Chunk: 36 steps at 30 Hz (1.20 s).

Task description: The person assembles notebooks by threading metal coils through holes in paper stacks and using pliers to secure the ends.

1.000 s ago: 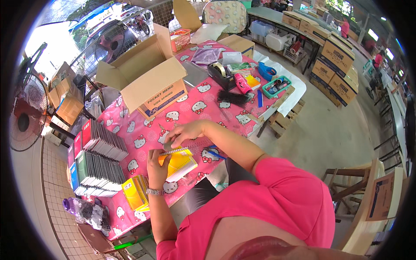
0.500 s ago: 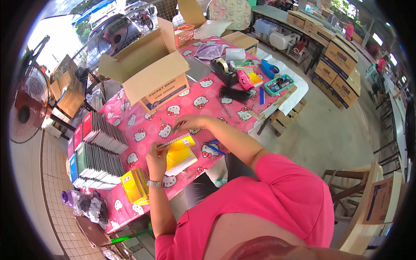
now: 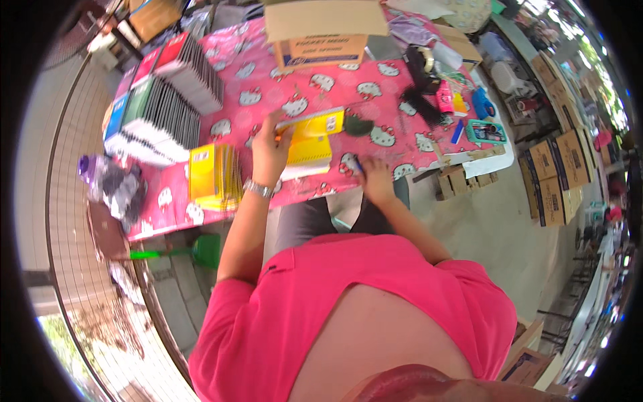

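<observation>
near the desk's [image 3: 415, 80] front edge, the left hand [image 3: 270, 155] pinches a yellow notebook [image 3: 312, 127], steadying it. the right hand [image 3: 372, 179] closes its grip on a blue pen [image 3: 358, 164], ready beside it.

Both forearms are reaching forward from the lower edge. The left hand [image 3: 270, 153] is curling its fingers closed; the right hand [image 3: 374, 179] is pinching shut, knuckles up.

Place: open-air packing or stall area.
Evidence: table [image 3: 402, 87] under pink patterned cloth; stacked notebooks [image 3: 161, 100]; cardboard cartons [image 3: 559, 167] at right; concrete floor [image 3: 495, 228].
</observation>
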{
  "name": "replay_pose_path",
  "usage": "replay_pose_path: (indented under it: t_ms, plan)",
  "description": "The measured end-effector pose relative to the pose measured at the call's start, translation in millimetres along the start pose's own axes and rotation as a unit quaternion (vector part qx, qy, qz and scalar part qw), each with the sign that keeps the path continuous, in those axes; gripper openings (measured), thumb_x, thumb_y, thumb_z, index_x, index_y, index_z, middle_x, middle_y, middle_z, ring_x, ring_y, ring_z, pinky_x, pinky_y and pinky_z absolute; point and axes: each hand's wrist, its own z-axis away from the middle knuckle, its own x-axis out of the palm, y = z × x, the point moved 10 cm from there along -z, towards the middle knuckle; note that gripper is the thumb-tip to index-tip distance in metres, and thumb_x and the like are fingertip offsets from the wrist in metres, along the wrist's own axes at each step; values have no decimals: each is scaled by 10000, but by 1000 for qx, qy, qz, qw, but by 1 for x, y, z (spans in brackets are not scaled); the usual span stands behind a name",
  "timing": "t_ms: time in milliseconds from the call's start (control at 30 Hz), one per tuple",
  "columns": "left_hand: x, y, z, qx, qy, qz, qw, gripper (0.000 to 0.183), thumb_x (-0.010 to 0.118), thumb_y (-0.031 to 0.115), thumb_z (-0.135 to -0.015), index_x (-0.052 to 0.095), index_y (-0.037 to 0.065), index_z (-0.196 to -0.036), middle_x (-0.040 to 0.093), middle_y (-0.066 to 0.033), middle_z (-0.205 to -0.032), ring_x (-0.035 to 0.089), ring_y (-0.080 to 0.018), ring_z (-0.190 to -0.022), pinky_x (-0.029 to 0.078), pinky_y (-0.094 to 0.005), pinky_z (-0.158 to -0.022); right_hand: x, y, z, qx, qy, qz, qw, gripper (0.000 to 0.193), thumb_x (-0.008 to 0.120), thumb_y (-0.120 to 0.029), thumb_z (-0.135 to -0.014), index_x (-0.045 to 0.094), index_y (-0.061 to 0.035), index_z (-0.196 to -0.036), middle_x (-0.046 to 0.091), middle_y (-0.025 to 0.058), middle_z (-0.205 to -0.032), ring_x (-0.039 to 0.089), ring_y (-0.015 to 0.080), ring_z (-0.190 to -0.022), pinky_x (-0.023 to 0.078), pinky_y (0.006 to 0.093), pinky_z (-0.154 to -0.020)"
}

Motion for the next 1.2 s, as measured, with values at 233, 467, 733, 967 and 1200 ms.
replay_pose_path:
  t_ms: [233, 467, 733, 967, 1200]
  plan:
    - [0, -12, 4, -77, -9, 5, 997, 266, 671, 137, -904, 577, 20, -1124, 673, -96, -726, 677, -132, -630, 520, -252, -544, -163, -119, -1, -188, 275, -177, 926, 457, 627, -188, -856, 531, -34, -1276, 562, 140, -1180, 512, 329, -1051, 369, 455, -939]
    - [-2, -22, 7, -89, 11, 23, 996, 161, 681, 77, -856, 609, 32, -993, 672, -130, -726, 703, -216, -653, 540, -314, -567, -161, -194, -27, -234, 207, -129, 941, 489, 647, -222, -824, 548, -80, -1282, 549, 87, -1208, 485, 315, -1070, 347, 482, -933]
    - [-6, -14, 10, -75, 44, 42, 995, 185, 608, -36, -832, 644, 21, -1004, 688, -122, -771, 709, -201, -671, 547, -305, -593, -145, -193, -41, -232, 163, -143, 948, 447, 645, -199, -853, 571, -88, -1280, 571, 57, -1173, 528, 251, -1027, 419, 420, -880]
    - [-33, -13, 11, -75, 101, 7, 992, 182, 646, -17, -810, 667, 31, -985, 680, -109, -806, 682, -199, -689, 529, -287, -612, -99, -174, -47, -72, -92, -527, 842, 453, 656, -213, -900, 538, -60, -1310, 603, 94, -1127, 590, 185, -1024, 476, 338, -876]
    - [-154, 58, -37, 80, 81, -261, 959, 143, 609, 52, -726, 660, 103, -848, 658, -78, -849, 574, -283, -857, 435, -420, -766, -59, 7, -57, 19, 89, -222, 971, 501, 698, -244, -826, 543, -107, -1282, 597, 168, -1167, 556, 374, -1104, 448, 447, -949]
